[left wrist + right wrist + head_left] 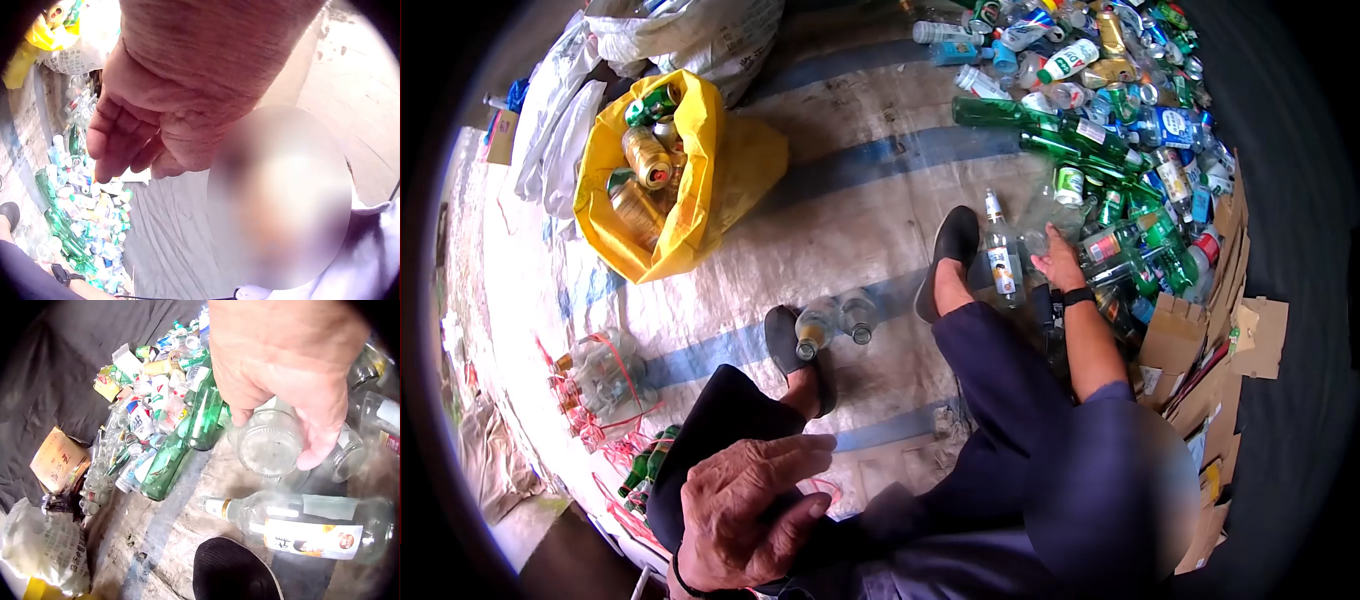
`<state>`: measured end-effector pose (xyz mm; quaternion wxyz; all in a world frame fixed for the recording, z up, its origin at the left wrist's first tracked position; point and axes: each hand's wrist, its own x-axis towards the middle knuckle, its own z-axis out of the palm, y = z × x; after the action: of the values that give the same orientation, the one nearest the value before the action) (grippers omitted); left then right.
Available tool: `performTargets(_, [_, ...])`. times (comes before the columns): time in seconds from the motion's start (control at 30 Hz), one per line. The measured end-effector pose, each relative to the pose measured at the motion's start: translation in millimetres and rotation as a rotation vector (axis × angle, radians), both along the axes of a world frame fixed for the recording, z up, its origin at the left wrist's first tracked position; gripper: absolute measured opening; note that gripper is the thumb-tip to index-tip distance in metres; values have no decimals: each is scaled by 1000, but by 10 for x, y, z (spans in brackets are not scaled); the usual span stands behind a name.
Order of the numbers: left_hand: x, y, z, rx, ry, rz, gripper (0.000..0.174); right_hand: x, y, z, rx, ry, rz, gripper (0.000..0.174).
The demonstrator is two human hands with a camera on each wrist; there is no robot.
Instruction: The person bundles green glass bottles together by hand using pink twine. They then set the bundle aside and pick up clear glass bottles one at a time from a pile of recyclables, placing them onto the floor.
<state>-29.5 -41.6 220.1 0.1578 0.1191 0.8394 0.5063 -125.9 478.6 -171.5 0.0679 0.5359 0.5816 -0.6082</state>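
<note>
My right hand (278, 425) reaches into the bottle heap and grips a clear glass bottle (269, 450) by its round base, fingers and thumb curled round it. In the head view that hand (1057, 260) is just right of my right shoe (953, 245). A clear labelled bottle (312, 531) lies flat on the mat between the shoe and the hand. My left hand (745, 505) rests on my left knee with relaxed fingers and holds nothing; the left wrist view shows the left hand's palm (125, 140) empty.
Green glass bottles (1080, 135) and several plastic bottles and cans are heaped at the right. Two clear bottles (835, 322) lie by my left shoe. A yellow bag (690, 170) of cans stands at the left. Cardboard pieces (1200, 340) edge the heap. Netted bottles (600, 375) sit lower left.
</note>
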Motion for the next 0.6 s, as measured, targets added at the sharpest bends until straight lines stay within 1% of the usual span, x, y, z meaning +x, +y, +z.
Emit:
performTargets(0.03, [-7, -8, -13, -2, 26, -14, 28, 37, 33, -26, -92, 74, 16, 55])
performTargets(0.07, [-11, -14, -15, -6, 24, -10, 28, 30, 65, -55, -96, 73, 20, 55])
performTargets(0.17, [-21, -43, 18, 1, 17, -17, 27, 56, 199, -214, -169, 74, -59, 47])
performTargets(0.2, [-42, -64, 34, -5, 20, -56, 23, 134, 232, -260, -178, 75, -54, 47])
performTargets(0.23, [-55, -83, 54, -11, 24, -96, 25, 255, 254, -283, -155, 203, 123, 46])
performTargets(0.27, [-44, -82, 50, -17, 29, -92, 25, 308, 271, -318, -129, 335, 299, 45])
performTargets(0.3, [-19, -67, 23, -7, 30, -46, 24, 278, 247, -204, -370, 289, 25, 40])
performTargets(0.33, [1, -60, 3, 5, 31, -2, 26, 270, 191, -68, -375, 293, 27, 40])
performTargets(0.4, [4, -60, 13, 23, 28, -1, 26, 302, 79, 142, -544, 222, -272, 32])
performTargets(0.43, [10, -57, 32, 56, -17, 15, 23, 344, 55, 164, -545, 230, -270, 32])
performTargets(0.5, [26, -42, 66, 82, -101, 63, 22, 454, -40, 229, -467, 320, -196, 29])
performTargets(0.53, [34, -39, 76, 81, -94, 62, 22, 485, -142, 364, -469, 327, -195, 29])
performTargets(0.6, [65, -33, 81, 112, -278, 187, 23, 553, -340, 715, -483, 435, -21, 28])
